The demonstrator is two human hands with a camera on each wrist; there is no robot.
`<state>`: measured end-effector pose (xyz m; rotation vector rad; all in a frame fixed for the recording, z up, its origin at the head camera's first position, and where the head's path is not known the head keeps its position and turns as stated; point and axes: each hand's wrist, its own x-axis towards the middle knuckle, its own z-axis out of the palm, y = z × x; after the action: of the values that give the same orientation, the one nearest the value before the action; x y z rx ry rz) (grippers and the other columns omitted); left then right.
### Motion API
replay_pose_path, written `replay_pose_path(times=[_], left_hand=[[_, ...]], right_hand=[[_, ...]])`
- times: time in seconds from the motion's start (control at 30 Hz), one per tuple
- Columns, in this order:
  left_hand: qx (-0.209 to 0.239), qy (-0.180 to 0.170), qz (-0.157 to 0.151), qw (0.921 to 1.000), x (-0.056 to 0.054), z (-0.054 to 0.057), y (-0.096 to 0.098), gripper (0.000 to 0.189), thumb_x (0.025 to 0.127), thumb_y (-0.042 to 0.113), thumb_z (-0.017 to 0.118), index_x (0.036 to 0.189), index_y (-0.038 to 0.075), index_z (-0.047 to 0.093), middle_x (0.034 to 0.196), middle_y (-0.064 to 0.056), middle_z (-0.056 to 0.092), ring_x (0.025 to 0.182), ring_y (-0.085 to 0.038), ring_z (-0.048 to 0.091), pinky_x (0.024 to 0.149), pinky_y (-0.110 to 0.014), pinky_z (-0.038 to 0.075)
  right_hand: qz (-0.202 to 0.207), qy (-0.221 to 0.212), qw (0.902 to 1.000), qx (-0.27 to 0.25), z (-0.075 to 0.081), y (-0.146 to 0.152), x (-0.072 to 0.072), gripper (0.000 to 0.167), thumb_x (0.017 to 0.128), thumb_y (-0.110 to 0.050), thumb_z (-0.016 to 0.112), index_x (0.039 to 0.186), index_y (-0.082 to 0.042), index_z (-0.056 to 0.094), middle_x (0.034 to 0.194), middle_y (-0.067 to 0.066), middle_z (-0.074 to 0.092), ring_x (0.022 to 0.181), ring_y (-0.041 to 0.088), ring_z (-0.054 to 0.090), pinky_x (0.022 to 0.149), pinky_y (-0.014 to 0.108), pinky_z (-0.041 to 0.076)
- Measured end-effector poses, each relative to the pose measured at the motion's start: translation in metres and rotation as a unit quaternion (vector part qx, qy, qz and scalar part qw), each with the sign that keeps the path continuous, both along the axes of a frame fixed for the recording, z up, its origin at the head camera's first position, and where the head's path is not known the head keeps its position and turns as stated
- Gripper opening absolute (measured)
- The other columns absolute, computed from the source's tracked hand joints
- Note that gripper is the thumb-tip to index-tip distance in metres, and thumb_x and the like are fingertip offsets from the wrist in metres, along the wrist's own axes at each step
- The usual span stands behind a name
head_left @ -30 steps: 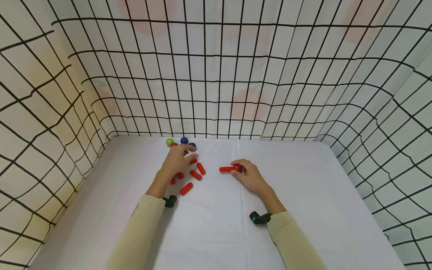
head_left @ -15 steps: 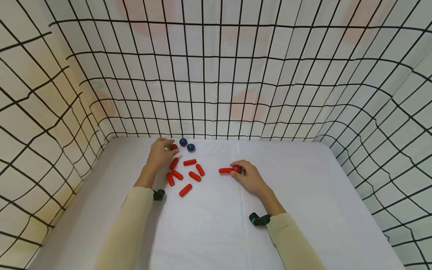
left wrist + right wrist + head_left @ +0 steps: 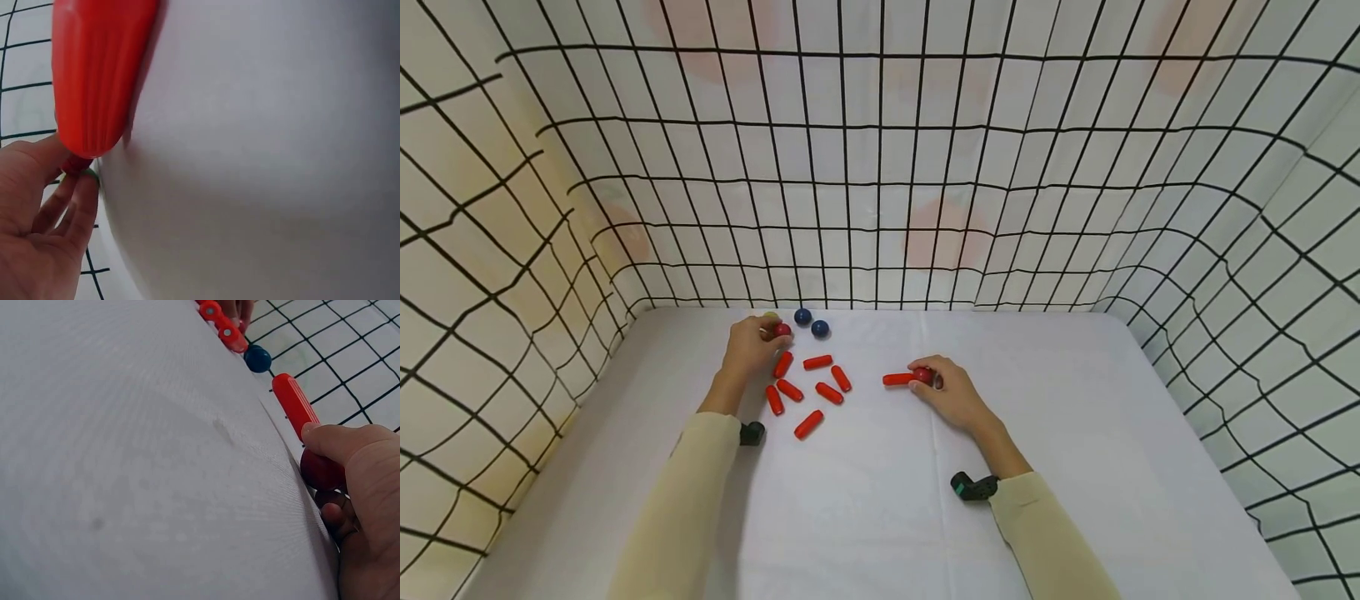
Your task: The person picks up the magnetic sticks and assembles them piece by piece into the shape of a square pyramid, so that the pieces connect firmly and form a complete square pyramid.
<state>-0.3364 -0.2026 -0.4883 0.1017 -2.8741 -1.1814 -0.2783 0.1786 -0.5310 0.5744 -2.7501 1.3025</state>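
At the table's back left, my left hand (image 3: 751, 346) pinches a red ball (image 3: 782, 330) between thumb and fingers. A green ball (image 3: 771, 316) shows just behind it, mostly covered by the fingers. Right of that hand lie two dark blue balls (image 3: 802, 317). My right hand (image 3: 953, 392) grips another red ball (image 3: 922, 376), with a red rod (image 3: 898, 380) sticking out to the left against it. The right wrist view shows the thumb (image 3: 322, 439) over the place where rod and ball meet. A ridged red rod (image 3: 103, 75) fills the front of the left wrist view.
Several loose red rods (image 3: 808, 425) lie scattered on the white cloth (image 3: 865, 500) between the hands, nearer the left one. In the right wrist view, some rod ends show silvery discs (image 3: 227, 332). Black wire mesh (image 3: 880, 183) stands around the back and sides.
My left hand has moved left, from over the rods and blue balls to the red ball, and now pinches it. The right hand keeps its hold on the red ball and rod.
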Motion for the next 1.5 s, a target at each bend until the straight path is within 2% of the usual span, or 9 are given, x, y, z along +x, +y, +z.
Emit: replay_pose_path(times=[0.23, 0.37, 0.5, 0.67, 0.8, 0.93, 1.1, 1.33, 1.5], left_hand=[[0.014, 0.025, -0.004, 0.9996, 0.012, 0.004, 0.004, 0.049, 0.096, 0.026, 0.074, 0.14, 0.01, 0.059, 0.132, -0.015, 0.064, 0.121, -0.035, 0.06, 0.098, -0.046, 0.059], [0.016, 0.045, -0.032, 0.9983, 0.021, 0.006, 0.01, 0.046, 0.095, 0.025, 0.076, 0.136, 0.01, 0.06, 0.13, -0.016, 0.065, 0.119, -0.035, 0.063, 0.098, -0.047, 0.058], [0.02, 0.057, -0.062, 0.9963, 0.031, 0.007, 0.02, 0.051, 0.096, 0.025, 0.075, 0.141, 0.009, 0.059, 0.13, -0.016, 0.066, 0.118, -0.035, 0.065, 0.098, -0.048, 0.058], [0.027, 0.064, -0.102, 0.9924, 0.046, 0.007, 0.033, 0.049, 0.095, 0.022, 0.075, 0.14, 0.008, 0.062, 0.128, -0.014, 0.066, 0.116, -0.033, 0.066, 0.096, -0.047, 0.059], [0.038, 0.063, -0.117, 0.9904, 0.054, 0.008, 0.047, 0.045, 0.093, 0.02, 0.078, 0.135, 0.008, 0.065, 0.127, -0.013, 0.068, 0.113, -0.031, 0.069, 0.097, -0.045, 0.059], [0.044, 0.054, -0.132, 0.9888, 0.057, 0.004, 0.063, 0.046, 0.091, 0.023, 0.08, 0.132, 0.009, 0.068, 0.123, -0.011, 0.072, 0.109, -0.026, 0.071, 0.096, -0.04, 0.059], [0.066, 0.033, -0.156, 0.9849, 0.062, 0.002, 0.081, 0.041, 0.088, 0.022, 0.083, 0.127, 0.013, 0.072, 0.111, -0.004, 0.075, 0.102, -0.02, 0.071, 0.09, -0.036, 0.061], [-0.004, 0.046, -0.187, 0.9812, 0.063, 0.003, 0.104, 0.039, 0.087, 0.02, 0.084, 0.124, 0.013, 0.074, 0.107, -0.002, 0.075, 0.097, -0.017, 0.066, 0.088, -0.032, 0.06], [-0.017, 0.041, -0.201, 0.9786, 0.063, 0.004, 0.114, 0.043, 0.086, 0.021, 0.085, 0.126, 0.011, 0.073, 0.109, -0.003, 0.074, 0.097, -0.018, 0.064, 0.088, -0.032, 0.059]], right_hand=[[-0.004, -0.003, 1.0, 0.002, 0.0, 0.0, -0.001, 0.033, 0.097, -0.027, 0.073, 0.128, -0.02, 0.068, 0.115, 0.003, 0.065, 0.095, 0.019, 0.051, 0.08, 0.031, 0.044], [-0.008, -0.003, 1.0, 0.0, 0.0, 0.001, -0.001, 0.032, 0.097, -0.027, 0.073, 0.128, -0.02, 0.069, 0.113, 0.001, 0.065, 0.093, 0.019, 0.052, 0.078, 0.031, 0.045], [-0.008, -0.002, 0.9999, -0.006, -0.002, 0.002, -0.002, 0.032, 0.097, -0.028, 0.073, 0.127, -0.021, 0.069, 0.11, -0.001, 0.066, 0.09, 0.018, 0.052, 0.077, 0.03, 0.045], [-0.004, -0.009, 0.9998, -0.018, -0.005, 0.002, -0.001, 0.03, 0.097, -0.026, 0.074, 0.127, -0.022, 0.068, 0.108, 0.001, 0.064, 0.09, 0.019, 0.051, 0.077, 0.03, 0.045], [-0.009, -0.012, 0.9998, -0.014, -0.005, 0.001, -0.001, 0.031, 0.097, -0.028, 0.073, 0.127, -0.023, 0.068, 0.109, -0.001, 0.065, 0.092, 0.019, 0.053, 0.078, 0.031, 0.047], [-0.013, -0.014, 0.9998, -0.011, -0.004, 0.0, 0.0, 0.032, 0.098, -0.029, 0.072, 0.129, -0.023, 0.068, 0.111, -0.004, 0.066, 0.093, 0.019, 0.055, 0.078, 0.031, 0.049], [-0.013, -0.008, 0.9997, -0.021, -0.003, 0.001, 0.001, 0.031, 0.097, -0.026, 0.074, 0.127, -0.021, 0.068, 0.105, 0.001, 0.064, 0.09, 0.02, 0.053, 0.076, 0.03, 0.046], [-0.014, -0.003, 0.9996, -0.024, -0.001, 0.001, 0.001, 0.031, 0.096, -0.026, 0.074, 0.127, -0.02, 0.069, 0.107, 0.003, 0.066, 0.088, 0.02, 0.053, 0.075, 0.03, 0.046], [-0.015, -0.006, 0.9995, -0.026, 0.0, -0.001, 0.002, 0.032, 0.097, -0.028, 0.074, 0.127, -0.021, 0.069, 0.11, 0.002, 0.067, 0.089, 0.019, 0.054, 0.075, 0.03, 0.047]])
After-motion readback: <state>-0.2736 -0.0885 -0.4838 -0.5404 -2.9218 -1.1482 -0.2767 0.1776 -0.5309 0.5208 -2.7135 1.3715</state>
